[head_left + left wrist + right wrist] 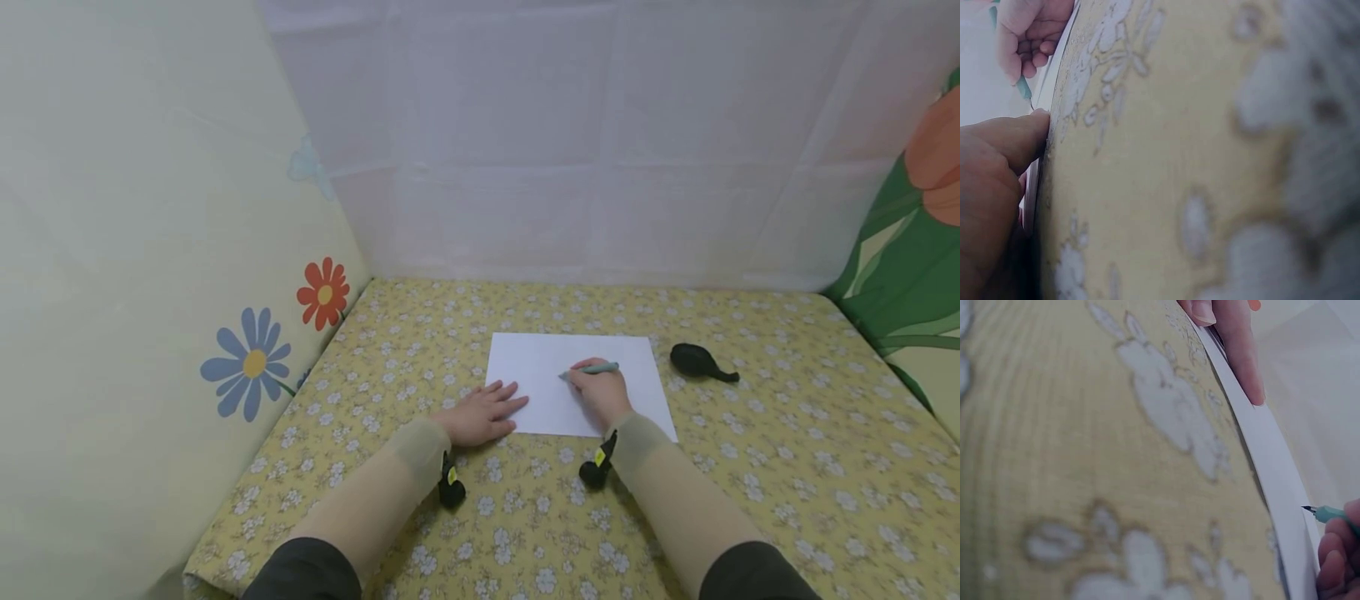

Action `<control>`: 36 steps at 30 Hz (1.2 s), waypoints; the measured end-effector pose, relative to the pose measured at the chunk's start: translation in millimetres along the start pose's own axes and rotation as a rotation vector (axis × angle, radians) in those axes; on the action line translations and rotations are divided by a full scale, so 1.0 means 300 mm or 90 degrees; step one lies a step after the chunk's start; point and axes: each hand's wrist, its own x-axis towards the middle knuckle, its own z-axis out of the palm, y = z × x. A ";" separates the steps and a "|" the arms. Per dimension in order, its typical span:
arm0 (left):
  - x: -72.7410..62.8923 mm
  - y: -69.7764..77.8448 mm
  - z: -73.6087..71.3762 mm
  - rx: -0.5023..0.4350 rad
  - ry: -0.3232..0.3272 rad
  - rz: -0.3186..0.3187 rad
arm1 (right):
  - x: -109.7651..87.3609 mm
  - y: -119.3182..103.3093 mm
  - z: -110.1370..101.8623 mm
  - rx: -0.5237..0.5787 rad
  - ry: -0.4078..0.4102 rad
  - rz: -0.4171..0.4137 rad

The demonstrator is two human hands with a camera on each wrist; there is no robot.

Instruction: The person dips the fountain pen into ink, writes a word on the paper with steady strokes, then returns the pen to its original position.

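Though illegible, labels (452,476) near hands: left (480,415) wide, partly on paper (528,357), right (602,394) round pen (602,367).

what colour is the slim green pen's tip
The slim green pen's tip is black, clearest in the right wrist view.

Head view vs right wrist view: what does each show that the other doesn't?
Only head: the black bulb-shaped object right of the paper, the blue flower print on the left, and both dark sleeves.

Only right wrist: a close look at the dark nib of the pen; in the head view it's too small to make out.

Both: the right hand gripping the pen, part of the left hand, the paper and the floral cloth.
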 end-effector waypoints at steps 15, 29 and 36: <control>-0.002 -0.004 0.002 0.002 0.004 0.009 | 0.001 0.013 -0.028 -0.006 0.008 0.004; 0.000 -0.004 0.000 -0.003 0.003 0.009 | 0.000 0.019 -0.052 -0.003 0.031 0.015; 0.000 -0.007 0.003 -0.001 0.001 0.010 | 0.004 0.026 -0.067 -0.011 0.041 0.023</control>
